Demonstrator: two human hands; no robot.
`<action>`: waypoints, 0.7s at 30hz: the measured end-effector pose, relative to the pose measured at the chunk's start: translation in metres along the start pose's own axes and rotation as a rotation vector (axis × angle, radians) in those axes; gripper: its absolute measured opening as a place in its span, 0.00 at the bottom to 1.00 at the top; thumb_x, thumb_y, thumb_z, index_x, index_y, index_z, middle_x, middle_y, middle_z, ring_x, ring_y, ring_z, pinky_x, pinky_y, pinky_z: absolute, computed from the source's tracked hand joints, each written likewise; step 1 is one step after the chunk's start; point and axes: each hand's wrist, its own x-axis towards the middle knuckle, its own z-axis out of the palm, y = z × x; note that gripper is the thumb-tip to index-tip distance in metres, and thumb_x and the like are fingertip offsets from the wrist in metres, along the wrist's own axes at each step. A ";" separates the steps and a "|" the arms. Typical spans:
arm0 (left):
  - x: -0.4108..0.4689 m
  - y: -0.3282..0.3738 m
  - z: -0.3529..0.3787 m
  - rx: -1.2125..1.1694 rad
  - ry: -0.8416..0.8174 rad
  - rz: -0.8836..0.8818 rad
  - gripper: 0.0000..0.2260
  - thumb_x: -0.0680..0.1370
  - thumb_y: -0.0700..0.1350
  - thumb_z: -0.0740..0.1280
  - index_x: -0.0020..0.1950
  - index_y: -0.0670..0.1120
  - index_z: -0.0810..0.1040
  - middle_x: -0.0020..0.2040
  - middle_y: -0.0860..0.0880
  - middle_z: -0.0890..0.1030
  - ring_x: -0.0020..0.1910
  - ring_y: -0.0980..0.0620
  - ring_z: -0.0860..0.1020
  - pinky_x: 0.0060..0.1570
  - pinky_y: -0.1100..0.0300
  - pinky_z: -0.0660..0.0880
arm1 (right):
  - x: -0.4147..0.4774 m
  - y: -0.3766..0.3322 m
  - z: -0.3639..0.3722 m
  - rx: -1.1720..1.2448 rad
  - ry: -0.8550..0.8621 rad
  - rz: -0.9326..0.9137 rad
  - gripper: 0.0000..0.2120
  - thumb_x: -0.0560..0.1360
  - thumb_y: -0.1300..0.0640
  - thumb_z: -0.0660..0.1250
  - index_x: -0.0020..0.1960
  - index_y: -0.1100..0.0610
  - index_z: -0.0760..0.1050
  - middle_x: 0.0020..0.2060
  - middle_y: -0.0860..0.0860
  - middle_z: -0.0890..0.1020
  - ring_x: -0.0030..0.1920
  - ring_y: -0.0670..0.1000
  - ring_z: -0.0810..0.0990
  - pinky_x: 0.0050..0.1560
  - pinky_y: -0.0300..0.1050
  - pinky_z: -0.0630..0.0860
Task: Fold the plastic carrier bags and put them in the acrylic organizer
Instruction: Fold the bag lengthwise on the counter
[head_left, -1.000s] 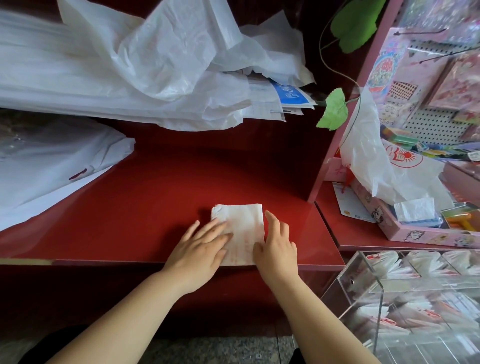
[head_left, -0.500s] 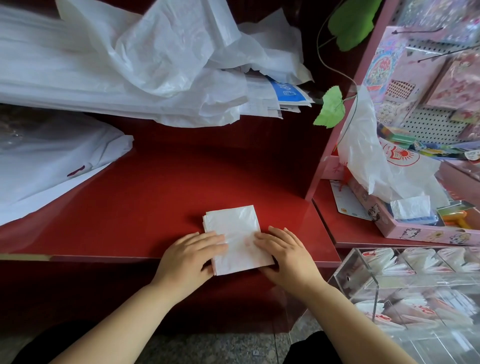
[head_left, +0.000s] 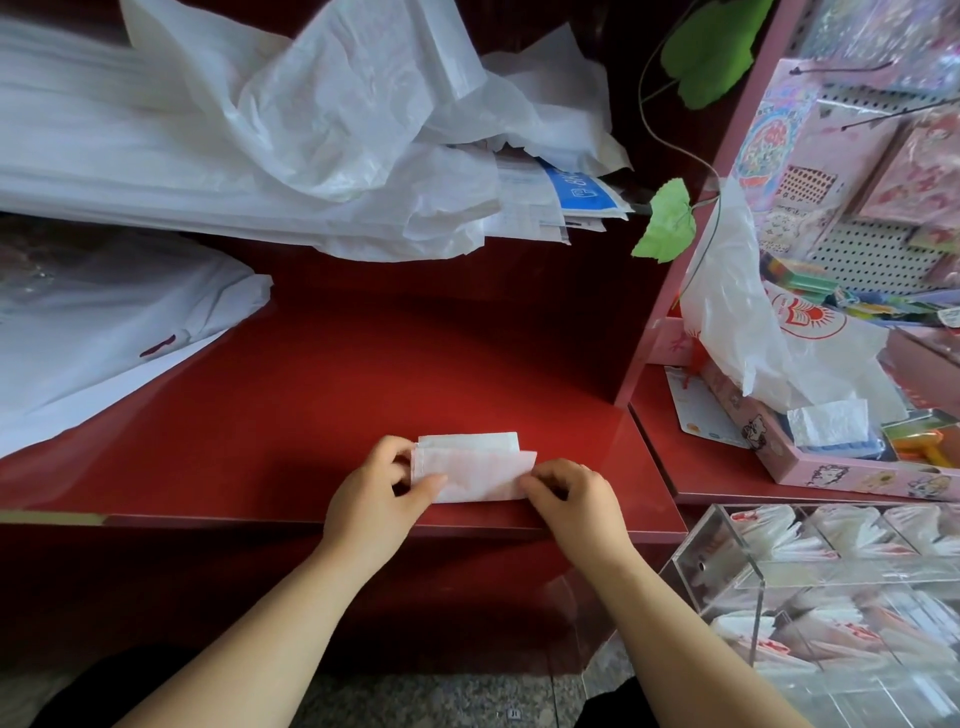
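Note:
A folded white plastic carrier bag (head_left: 475, 475) lies near the front edge of the red counter (head_left: 311, 415), its near half lifted and doubled over the far half. My left hand (head_left: 382, 488) pinches its left end between thumb and fingers. My right hand (head_left: 569, 493) pinches its right lower corner. The clear acrylic organizer (head_left: 753, 582) stands at the lower right, below the counter, with several folded bags in its compartments. A pile of loose white bags (head_left: 311, 130) lies at the back left.
Flat white bags (head_left: 104, 332) cover the left of the counter. A pink shelf unit (head_left: 691, 249) rises on the right with a loose printed bag (head_left: 769, 332), a pink box (head_left: 810, 462) and stationery. Green leaves (head_left: 667, 223) hang by the shelf post.
Both hands went from pressing flat on the folded bag to pinching its ends. The near half has been lifted and folded over, so the bag is now narrower.

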 end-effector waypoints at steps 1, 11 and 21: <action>0.002 0.002 0.002 0.013 0.032 -0.016 0.10 0.74 0.47 0.68 0.48 0.51 0.66 0.34 0.57 0.74 0.42 0.49 0.74 0.43 0.56 0.68 | 0.003 -0.002 0.002 0.002 0.004 0.039 0.07 0.74 0.57 0.66 0.43 0.59 0.81 0.30 0.37 0.72 0.37 0.45 0.72 0.47 0.44 0.69; 0.009 0.015 0.014 0.252 0.106 -0.037 0.25 0.75 0.43 0.67 0.70 0.49 0.63 0.62 0.53 0.71 0.50 0.46 0.78 0.40 0.58 0.69 | 0.024 -0.022 0.013 -0.267 -0.050 0.261 0.13 0.78 0.50 0.57 0.49 0.55 0.77 0.42 0.52 0.80 0.48 0.56 0.78 0.46 0.43 0.68; 0.012 -0.004 0.021 0.722 -0.125 0.618 0.27 0.82 0.53 0.42 0.62 0.43 0.75 0.62 0.46 0.77 0.65 0.50 0.69 0.67 0.53 0.51 | 0.024 -0.018 0.021 -0.424 0.019 0.178 0.09 0.78 0.53 0.55 0.53 0.56 0.70 0.45 0.51 0.82 0.48 0.53 0.79 0.47 0.44 0.66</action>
